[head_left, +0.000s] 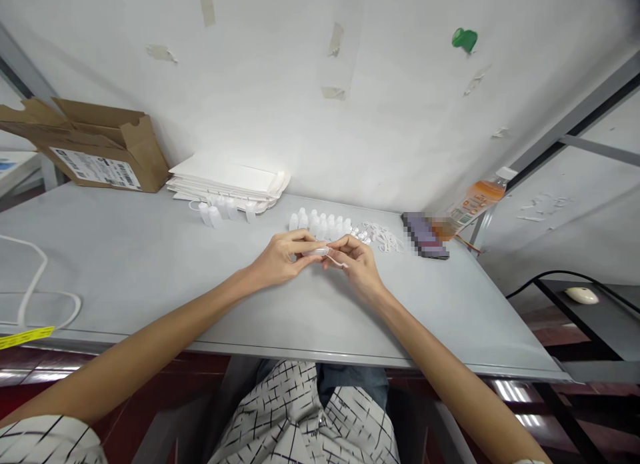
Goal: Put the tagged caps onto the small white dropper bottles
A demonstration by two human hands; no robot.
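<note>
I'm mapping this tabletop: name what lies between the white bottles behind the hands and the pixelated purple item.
The head view shows a heap of thin white cords there, with small whitish pieces nearer the bottles.

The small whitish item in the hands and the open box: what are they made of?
The item looks like plastic, translucent with a soft sheen, though partly hidden. The box looks like cardboard: matte brown, with stiff folded flaps.
</note>
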